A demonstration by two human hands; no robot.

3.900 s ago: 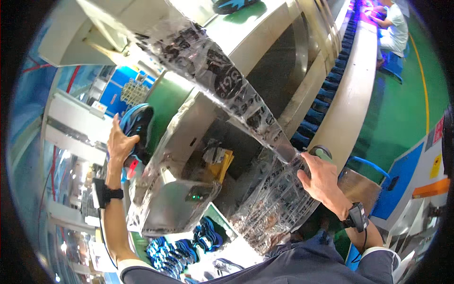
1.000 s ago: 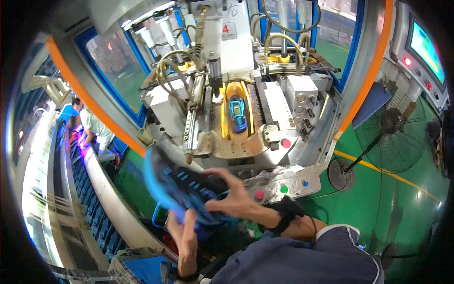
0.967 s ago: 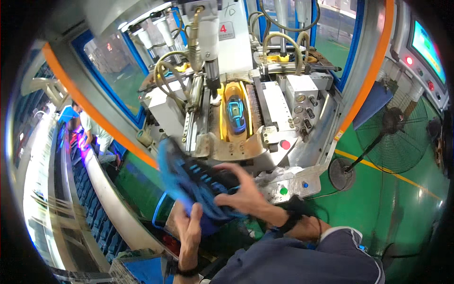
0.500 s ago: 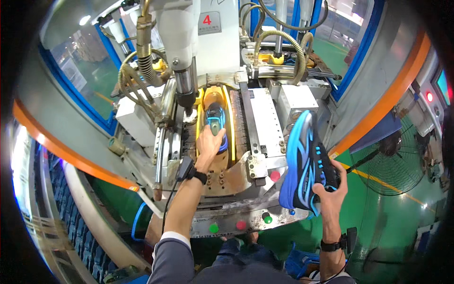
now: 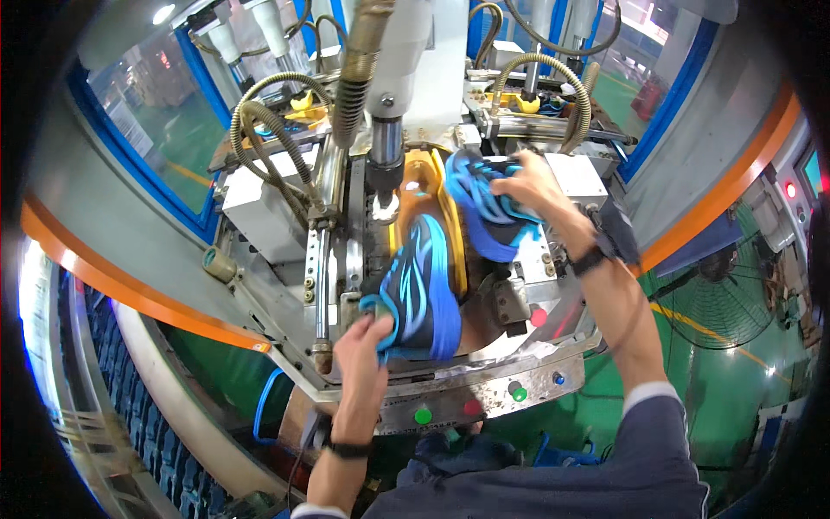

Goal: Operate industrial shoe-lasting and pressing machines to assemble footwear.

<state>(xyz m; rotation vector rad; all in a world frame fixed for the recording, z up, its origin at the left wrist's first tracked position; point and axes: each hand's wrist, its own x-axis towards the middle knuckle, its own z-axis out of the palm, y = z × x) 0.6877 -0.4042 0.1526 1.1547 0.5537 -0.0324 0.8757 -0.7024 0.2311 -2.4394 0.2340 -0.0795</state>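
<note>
My left hand [image 5: 360,346] is closed on the heel collar of a blue-and-black sneaker [image 5: 419,290]. That shoe is tilted, its purple-blue sole facing right, over the front of the machine's yellow shoe cradle [image 5: 420,177]. Farther back and to the right, my right hand [image 5: 529,186] grips a second blue-and-black sneaker [image 5: 486,208] by its upper, slightly smeared by motion. It hangs beside the cradle's right wall, above the white side block. No shoe shows in the visible far part of the cradle; the held sneaker hides its near part.
A metal press rod [image 5: 386,156] stands just left of the cradle. Ribbed hoses [image 5: 353,95] hang nearby. Along the front edge runs a panel with green [image 5: 423,417] and red [image 5: 472,408] buttons. Orange-edged guards curve round both sides, and a fan [image 5: 716,285] stands at the right.
My left hand has drawn the sneaker out of the cradle, toward me. My right hand has carried the other sneaker from the right side inward and away from me, to beside the cradle.
</note>
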